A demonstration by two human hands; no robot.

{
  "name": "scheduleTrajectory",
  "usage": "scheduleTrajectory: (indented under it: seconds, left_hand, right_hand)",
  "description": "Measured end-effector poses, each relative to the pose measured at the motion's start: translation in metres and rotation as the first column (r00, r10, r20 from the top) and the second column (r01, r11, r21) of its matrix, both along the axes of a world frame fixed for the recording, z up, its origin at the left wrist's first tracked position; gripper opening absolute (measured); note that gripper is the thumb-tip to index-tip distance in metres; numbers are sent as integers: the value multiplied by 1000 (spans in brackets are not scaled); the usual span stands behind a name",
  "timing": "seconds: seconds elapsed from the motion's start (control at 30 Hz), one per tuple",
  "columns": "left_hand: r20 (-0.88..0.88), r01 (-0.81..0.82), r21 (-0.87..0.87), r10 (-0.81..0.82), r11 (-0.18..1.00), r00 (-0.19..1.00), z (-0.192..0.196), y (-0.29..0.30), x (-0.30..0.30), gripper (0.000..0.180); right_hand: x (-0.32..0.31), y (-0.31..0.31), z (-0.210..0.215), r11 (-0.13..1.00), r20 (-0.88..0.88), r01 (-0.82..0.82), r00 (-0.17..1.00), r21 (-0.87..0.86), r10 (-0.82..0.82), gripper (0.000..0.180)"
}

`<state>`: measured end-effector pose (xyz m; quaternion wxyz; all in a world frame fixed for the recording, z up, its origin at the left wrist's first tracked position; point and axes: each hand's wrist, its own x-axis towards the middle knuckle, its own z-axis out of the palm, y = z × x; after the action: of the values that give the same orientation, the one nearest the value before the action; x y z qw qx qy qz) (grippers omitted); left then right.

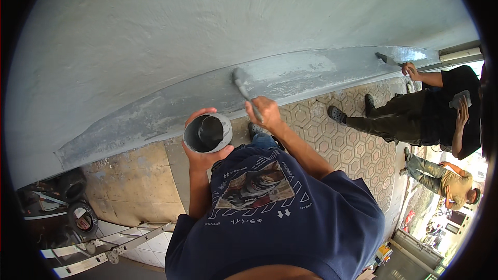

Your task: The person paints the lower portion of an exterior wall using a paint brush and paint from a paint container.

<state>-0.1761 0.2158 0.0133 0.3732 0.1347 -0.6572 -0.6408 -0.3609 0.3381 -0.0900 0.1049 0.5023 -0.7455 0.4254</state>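
Observation:
My left hand [198,159] is closed around a round paint pot [226,124], its fingers and thumb wrapped on the rim and side. Dark grey paint [210,134] shows inside, and the pot's outside is smeared lighter grey. In my right hand [267,111] is a paintbrush [243,87], gripped by its handle. Its paint-coated head lies against the darker grey band [280,77] along the bottom of the pale wall [207,26]. The band looks wet and patchy in places. The brush is just beyond the pot and to its right.
To the right, a person in black [446,109] works on the same band with a brush [386,58]. Another person [456,181] stands farther off. A ladder [111,251], tyres [83,218] and a board [135,179] lie at lower left. Patterned paving [316,135] runs beside the wall.

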Motion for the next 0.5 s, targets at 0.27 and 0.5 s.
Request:
scheduleTrajectory:
  seconds: [0.27,0.5]
  left_hand:
    - [29,-12,-27,12,1000,999,10,-7,10,87]
    - [69,-44,-36,46,998,997,14,-11,28,88]
  right_hand:
    - [-82,72,-5,968,226,237,942,80,-249,32]
    - [-170,172,0,676,-185,737,663,-9,-725,36]
